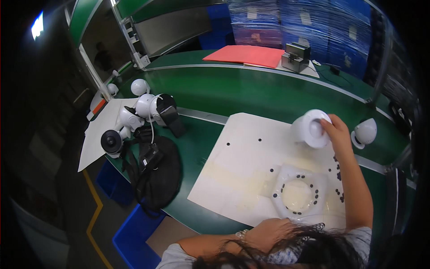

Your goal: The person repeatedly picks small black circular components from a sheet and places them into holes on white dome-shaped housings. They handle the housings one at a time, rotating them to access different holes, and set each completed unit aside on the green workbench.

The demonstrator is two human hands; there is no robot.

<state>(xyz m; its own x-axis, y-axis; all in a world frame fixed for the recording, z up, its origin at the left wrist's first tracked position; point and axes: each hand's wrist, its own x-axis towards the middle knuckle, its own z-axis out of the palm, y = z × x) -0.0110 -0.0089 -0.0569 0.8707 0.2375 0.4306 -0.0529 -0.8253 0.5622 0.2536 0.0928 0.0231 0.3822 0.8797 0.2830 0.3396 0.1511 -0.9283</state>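
My right hand (pixel 337 130) is closed on a white round plastic housing (pixel 301 129), thumb at the rim of its recessed round end, and holds it over the far right of a white sheet (pixel 224 179). Below it lies a whitish foam ring (pixel 278 204) with a round opening and small black round pads around it. Near that ring's front edge is my left hand (pixel 268 231); its fingers are partly hidden by dark hair, so their grip does not show. More black pads (pixel 339 195) are scattered on the sheet, mostly beside my right forearm.
A white dome camera (pixel 366 132) stands on the green belt (pixel 215 89) at right. Several white cameras (pixel 144 106) and a black bag (pixel 161 172) crowd the left. Blue bins (pixel 136 233) sit below the table edge. Behind are red sheets (pixel 251 54) and a metal box (pixel 295 58).
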